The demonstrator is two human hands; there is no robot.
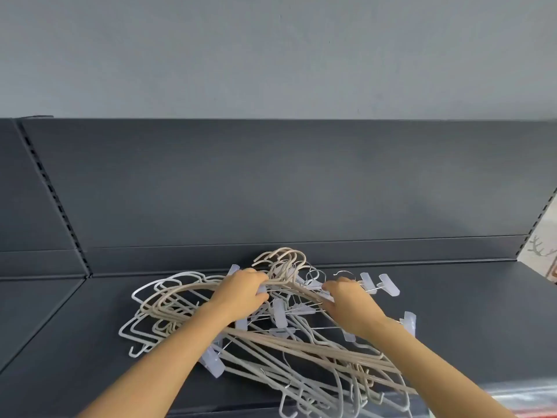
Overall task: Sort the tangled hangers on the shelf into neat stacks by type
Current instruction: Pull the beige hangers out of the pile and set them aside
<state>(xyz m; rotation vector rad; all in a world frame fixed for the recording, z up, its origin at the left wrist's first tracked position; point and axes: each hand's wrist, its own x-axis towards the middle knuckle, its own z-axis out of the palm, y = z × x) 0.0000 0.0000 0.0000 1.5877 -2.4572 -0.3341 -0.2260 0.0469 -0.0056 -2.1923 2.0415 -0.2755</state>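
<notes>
In the head view, a tangled pile of hangers [301, 348] is lying on a dark grey shelf [467, 312], spreading from about the middle of the shelf down to its front edge. White hangers [141, 292] are sitting at the pile's left side. Grey hangers [301, 384] are fanning toward the front edge, and clip hangers [388, 283] with clear clips on metal wire are scattered through the middle and right. A bundle of beige hangers [331, 356] is crossing the pile on a diagonal, its hooks pointing toward the shelf's back edge.

Both bare forearms are reaching in from the front edge, angling toward each other. The left hand [241, 292] is lying palm down on the far part of the pile. Its fingers [256, 279] are curling over the necks of the beige hangers just below the hooks and are clamping them, with the thumb tucked beneath.

The right hand [346, 300] is just beside it, wrist slightly raised. Its fingers [330, 288] are bunching together on what appears to be the wire bar of one of the clip hangers, though the blur is making the exact grip hard to read.

A dark back panel [271, 182] is rising behind the shelf, and a slotted upright [51, 191] is running along the panel's left side.
</notes>
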